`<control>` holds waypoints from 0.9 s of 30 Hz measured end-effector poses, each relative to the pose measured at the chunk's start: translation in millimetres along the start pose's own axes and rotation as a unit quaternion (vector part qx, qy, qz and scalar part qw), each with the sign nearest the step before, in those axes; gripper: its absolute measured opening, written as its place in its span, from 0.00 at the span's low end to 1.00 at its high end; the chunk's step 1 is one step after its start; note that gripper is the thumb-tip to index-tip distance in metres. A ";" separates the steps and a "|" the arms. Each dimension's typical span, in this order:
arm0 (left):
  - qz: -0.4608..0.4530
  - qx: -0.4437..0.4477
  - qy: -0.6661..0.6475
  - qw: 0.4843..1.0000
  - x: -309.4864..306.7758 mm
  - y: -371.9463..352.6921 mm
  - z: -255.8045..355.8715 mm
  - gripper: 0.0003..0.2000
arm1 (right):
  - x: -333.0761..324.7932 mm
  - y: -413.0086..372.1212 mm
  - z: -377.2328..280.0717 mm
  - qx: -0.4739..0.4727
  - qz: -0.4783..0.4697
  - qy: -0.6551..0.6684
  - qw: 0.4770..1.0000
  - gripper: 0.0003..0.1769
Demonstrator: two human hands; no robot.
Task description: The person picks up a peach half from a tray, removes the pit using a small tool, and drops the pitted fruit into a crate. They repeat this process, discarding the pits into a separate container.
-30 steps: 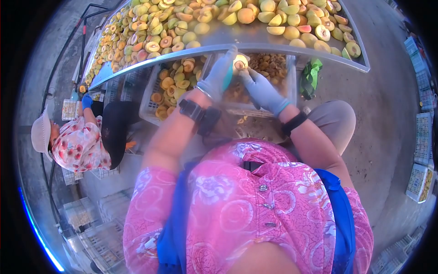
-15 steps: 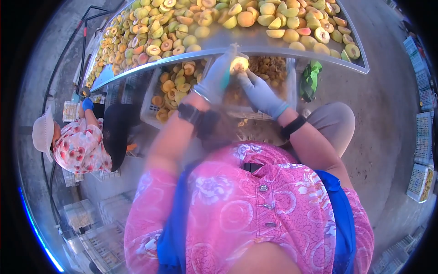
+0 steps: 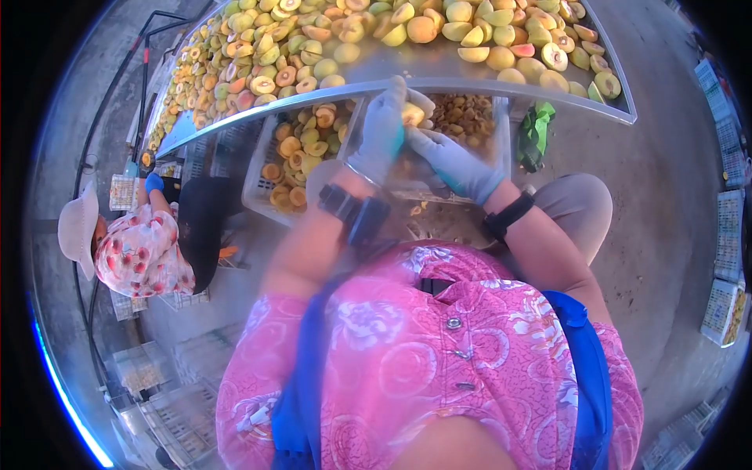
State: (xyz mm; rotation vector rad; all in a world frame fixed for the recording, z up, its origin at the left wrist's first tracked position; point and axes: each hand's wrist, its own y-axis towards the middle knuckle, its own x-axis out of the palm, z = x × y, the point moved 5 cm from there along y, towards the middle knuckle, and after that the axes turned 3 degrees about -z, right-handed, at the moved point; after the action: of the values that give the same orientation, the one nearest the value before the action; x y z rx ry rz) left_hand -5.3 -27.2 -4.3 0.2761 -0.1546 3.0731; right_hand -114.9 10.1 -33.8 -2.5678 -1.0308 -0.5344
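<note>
My left hand [image 3: 384, 133], in a pale glove with a teal patch, curls its fingers round a yellow peach half [image 3: 412, 115] at the table's near edge. My right hand [image 3: 457, 163], gloved alike, is closed with its fingertips against the lower side of that fruit. Whatever else those right fingers may grip is hidden. Just beyond, halved peaches [image 3: 423, 30] lie over the metal-rimmed table [image 3: 384, 66], some with brown pits showing. Beneath my hands is a crate of brown pits [image 3: 462, 116], and left of it a crate of peach halves [image 3: 301, 153].
A green bag [image 3: 535, 135] hangs or stands right of the pit crate. At the left sits another person [image 3: 145, 251] in a hat, one blue-gloved hand near the table. White crates [image 3: 721, 313] line the right side; more crates [image 3: 176, 403] stand lower left.
The peach half has turned, so its cut face shows less, and my left fingers now wrap over it. My right hand has shifted slightly right. The other person's hand has moved a little.
</note>
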 end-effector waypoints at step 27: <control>0.172 0.126 0.153 0.965 -164.0 -12.7 24.4 0.17 | -4.4 8.0 31.7 0.056 -0.109 0.499 0.858 0.19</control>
State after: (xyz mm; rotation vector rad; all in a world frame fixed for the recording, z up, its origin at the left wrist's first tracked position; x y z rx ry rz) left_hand 160.9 -24.3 -8.8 -0.2482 0.2283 3.4257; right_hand -105.2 15.5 -64.9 -1.6335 -0.8760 -1.5723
